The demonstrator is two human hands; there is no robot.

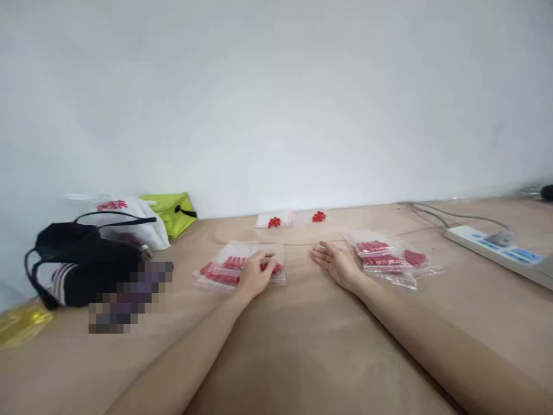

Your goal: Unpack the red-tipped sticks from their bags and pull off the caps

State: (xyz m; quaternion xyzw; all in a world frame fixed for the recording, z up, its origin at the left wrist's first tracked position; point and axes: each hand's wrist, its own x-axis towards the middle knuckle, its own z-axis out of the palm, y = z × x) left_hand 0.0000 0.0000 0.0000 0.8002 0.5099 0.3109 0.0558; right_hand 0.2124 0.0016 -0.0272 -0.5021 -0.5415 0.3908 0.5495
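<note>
My left hand (256,273) lies over a spread of clear zip bags (224,262) filled with small red pieces. Its fingers are curled, thumb and forefinger close together on a bag at the right side of that spread. My right hand (339,264) is open, fingers apart and pointing left, with nothing in it. Just right of it, a second overlapping pile of zip bags (386,259) holds more red pieces. Farther back lie two little groups of red pieces, a left one (274,222) and a right one (318,216), on or in flat clear bags.
At the left stand a black bag (99,259), a white plastic bag (147,227) and a lime-green bag (170,210). Yellow wrapping (26,325) lies at the left edge. A white power strip (496,251) with a grey cable (462,216) is on the right. A pale wall rises behind.
</note>
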